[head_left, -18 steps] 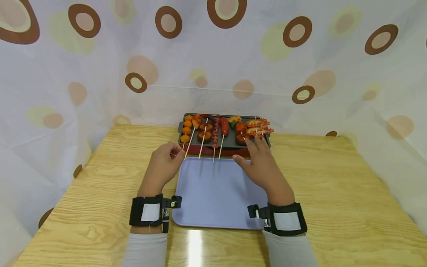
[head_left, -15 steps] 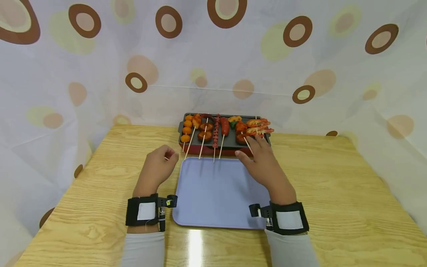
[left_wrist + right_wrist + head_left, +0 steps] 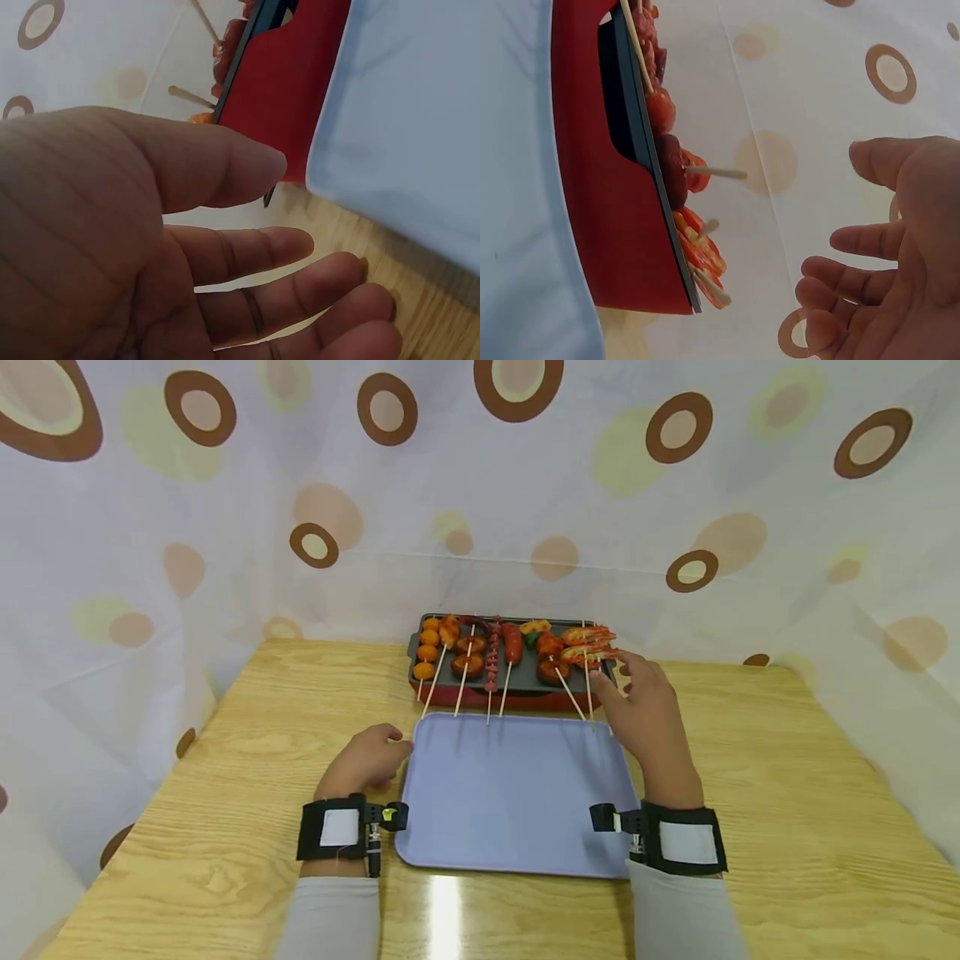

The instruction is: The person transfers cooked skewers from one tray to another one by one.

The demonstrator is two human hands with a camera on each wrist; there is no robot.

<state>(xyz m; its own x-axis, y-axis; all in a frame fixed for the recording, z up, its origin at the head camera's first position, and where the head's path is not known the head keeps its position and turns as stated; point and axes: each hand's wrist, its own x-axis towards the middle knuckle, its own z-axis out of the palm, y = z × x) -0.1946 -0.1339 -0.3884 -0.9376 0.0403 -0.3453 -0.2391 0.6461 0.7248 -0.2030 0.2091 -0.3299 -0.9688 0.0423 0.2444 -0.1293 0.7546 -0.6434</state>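
Note:
My left hand (image 3: 367, 757) hovers beside the left edge of a pale blue tray (image 3: 517, 802). Its fingers are loosely bent with nothing between them, as the left wrist view shows. At the right end of a red and black tabletop grill (image 3: 527, 678) is my right hand (image 3: 651, 714), near the prawn skewers (image 3: 588, 634). In the right wrist view its fingers (image 3: 866, 240) are spread and apart from the skewer sticks. Other skewers on the grill hold orange balls (image 3: 427, 652), mushroom-like brown caps (image 3: 468, 666), a red sausage (image 3: 512, 644) and small pink pieces (image 3: 492, 656).
The grill stands at the back of a wooden table (image 3: 757, 793), just behind the tray. Several skewer sticks jut over the grill's front edge toward the tray. A patterned cloth (image 3: 495, 510) hangs behind and at both sides.
My right hand has moved right, from over the mushroom skewer to the grill's right end. My left hand has drawn back toward me and its fingers have loosened. The head view has shifted slightly.

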